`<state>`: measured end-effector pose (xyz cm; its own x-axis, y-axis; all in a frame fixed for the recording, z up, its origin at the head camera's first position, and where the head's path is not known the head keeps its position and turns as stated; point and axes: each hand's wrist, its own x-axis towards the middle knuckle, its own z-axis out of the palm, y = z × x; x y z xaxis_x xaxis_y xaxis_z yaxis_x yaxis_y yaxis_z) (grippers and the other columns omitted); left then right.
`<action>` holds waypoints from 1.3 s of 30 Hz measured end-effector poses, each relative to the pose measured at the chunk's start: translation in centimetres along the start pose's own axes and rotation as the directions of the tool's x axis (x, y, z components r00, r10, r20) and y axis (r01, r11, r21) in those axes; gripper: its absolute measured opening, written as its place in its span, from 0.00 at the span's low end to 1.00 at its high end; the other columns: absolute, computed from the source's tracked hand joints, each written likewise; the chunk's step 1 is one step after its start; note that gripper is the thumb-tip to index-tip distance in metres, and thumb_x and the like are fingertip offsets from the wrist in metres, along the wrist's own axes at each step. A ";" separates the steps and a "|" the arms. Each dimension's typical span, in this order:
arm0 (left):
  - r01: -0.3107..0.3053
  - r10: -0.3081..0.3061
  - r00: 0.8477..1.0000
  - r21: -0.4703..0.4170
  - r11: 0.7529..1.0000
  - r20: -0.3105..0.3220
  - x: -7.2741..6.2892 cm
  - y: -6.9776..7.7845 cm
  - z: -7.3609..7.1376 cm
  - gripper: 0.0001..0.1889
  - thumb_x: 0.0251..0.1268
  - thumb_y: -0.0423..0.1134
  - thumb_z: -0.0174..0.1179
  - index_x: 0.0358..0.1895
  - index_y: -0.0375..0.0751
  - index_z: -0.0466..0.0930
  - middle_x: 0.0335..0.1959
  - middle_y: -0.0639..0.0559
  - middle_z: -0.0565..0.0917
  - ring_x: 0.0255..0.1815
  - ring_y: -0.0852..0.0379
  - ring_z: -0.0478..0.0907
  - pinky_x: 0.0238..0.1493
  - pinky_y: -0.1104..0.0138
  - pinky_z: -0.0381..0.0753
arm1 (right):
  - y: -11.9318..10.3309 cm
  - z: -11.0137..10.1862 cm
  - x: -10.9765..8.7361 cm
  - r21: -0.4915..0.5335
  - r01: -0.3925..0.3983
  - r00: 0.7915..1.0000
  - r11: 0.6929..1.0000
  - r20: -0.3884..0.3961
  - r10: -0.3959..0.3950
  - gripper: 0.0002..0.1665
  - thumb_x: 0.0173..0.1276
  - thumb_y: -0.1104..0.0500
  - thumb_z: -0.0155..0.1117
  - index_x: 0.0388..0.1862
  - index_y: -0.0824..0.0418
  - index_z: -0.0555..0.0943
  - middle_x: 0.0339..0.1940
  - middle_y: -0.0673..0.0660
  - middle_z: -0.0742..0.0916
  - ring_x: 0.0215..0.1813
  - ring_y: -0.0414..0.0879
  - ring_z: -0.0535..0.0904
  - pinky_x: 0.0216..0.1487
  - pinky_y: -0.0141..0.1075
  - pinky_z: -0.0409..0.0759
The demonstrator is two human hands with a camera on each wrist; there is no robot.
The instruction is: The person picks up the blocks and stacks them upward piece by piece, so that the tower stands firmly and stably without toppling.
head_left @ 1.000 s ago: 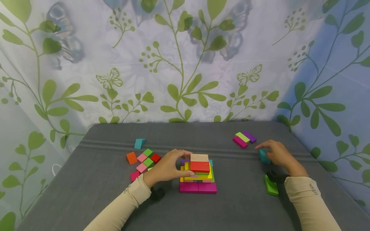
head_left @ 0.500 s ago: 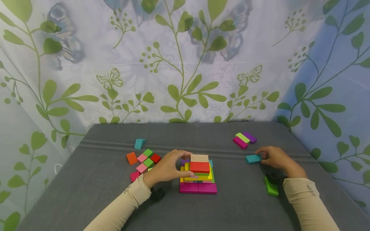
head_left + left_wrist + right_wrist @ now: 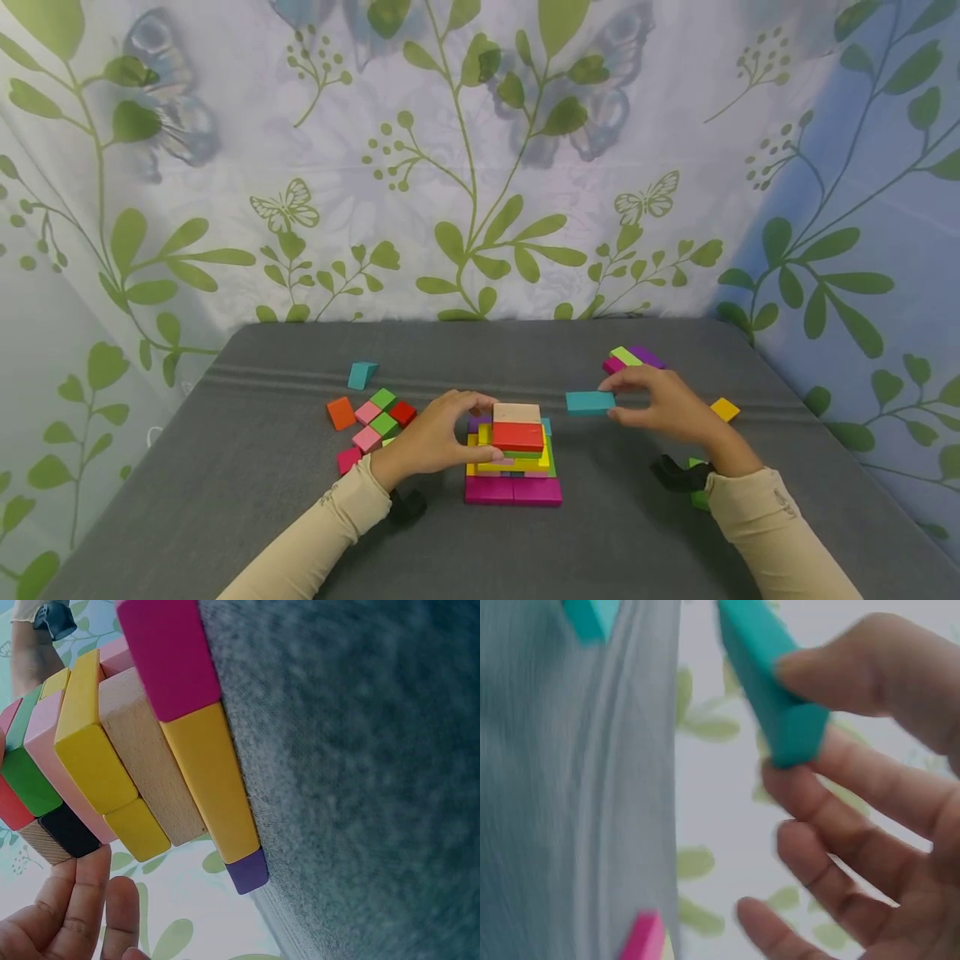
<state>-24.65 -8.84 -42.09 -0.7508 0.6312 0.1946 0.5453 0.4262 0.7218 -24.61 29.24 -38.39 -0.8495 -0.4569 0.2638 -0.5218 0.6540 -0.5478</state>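
A stepped stack of coloured wooden blocks (image 3: 513,490) stands mid-table, with magenta blocks at its base and a red and a plain wood block on top. My left hand (image 3: 438,433) holds its upper layers from the left, thumb at the front and fingers behind. In the left wrist view, the fingertips (image 3: 91,871) meet the black and plain wood blocks. Right of the stack, my right hand (image 3: 663,408) pinches one end of a flat turquoise block (image 3: 588,403) above the table. The right wrist view shows the thumb on this turquoise block (image 3: 759,664), a finger against its end.
Green and pink cubes (image 3: 367,439), a red cube (image 3: 403,412), an orange block (image 3: 341,412) and a turquoise wedge (image 3: 362,375) lie left. At right are a purple block (image 3: 647,357), a yellow block (image 3: 725,409) and a green block (image 3: 699,500) partly behind the right wrist.
My right hand has picked up the turquoise block and carried it leftward toward the stack. The yellow block has come into sight behind the wrist. My left hand keeps its place.
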 end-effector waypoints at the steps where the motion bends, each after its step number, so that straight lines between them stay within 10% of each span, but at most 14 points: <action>1: -0.001 0.001 1.000 -0.001 1.000 -0.002 0.0 0.0 0.0 0.36 0.64 0.49 0.78 0.70 0.34 0.78 0.60 0.45 0.83 0.60 0.47 0.77 0.62 0.47 0.82 | -0.4 0.5 0.2 0.026 0.026 0.999 0.999 -0.024 -0.026 0.15 0.67 0.64 0.80 0.52 0.60 0.89 0.49 0.52 0.90 0.52 0.49 0.88 0.53 0.41 0.87; 9: -0.017 0.017 1.000 -0.004 1.000 -0.002 0.0 -0.1 0.0 0.35 0.64 0.50 0.78 0.69 0.35 0.79 0.59 0.44 0.83 0.60 0.45 0.77 0.61 0.45 0.82 | -3.0 5.1 1.1 0.181 0.190 0.971 0.965 -0.181 -0.157 0.19 0.65 0.71 0.78 0.54 0.62 0.89 0.48 0.55 0.90 0.49 0.43 0.85 0.54 0.41 0.86; 23: -0.022 0.022 1.000 -0.035 0.999 0.001 0.0 -0.2 0.1 0.34 0.66 0.49 0.77 0.69 0.35 0.79 0.59 0.44 0.83 0.60 0.43 0.77 0.62 0.44 0.82 | -4.9 8.8 1.9 0.378 0.108 0.988 0.920 -0.144 -0.056 0.17 0.76 0.68 0.70 0.61 0.65 0.84 0.49 0.57 0.89 0.50 0.43 0.85 0.56 0.44 0.86; 39: -0.030 0.030 1.000 -0.031 0.999 -0.005 0.1 -0.4 0.1 0.34 0.66 0.48 0.77 0.68 0.32 0.78 0.58 0.44 0.83 0.58 0.46 0.77 0.60 0.46 0.83 | -5.0 9.3 2.1 0.377 0.093 0.989 0.921 -0.143 -0.042 0.17 0.76 0.67 0.70 0.61 0.64 0.84 0.48 0.56 0.89 0.48 0.46 0.85 0.53 0.39 0.85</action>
<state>-24.84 -8.86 -42.45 -0.7360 0.6406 0.2188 0.5556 0.3870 0.7359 -23.05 19.40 -42.50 -0.8294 -0.3931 0.3970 -0.5308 0.3326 -0.7795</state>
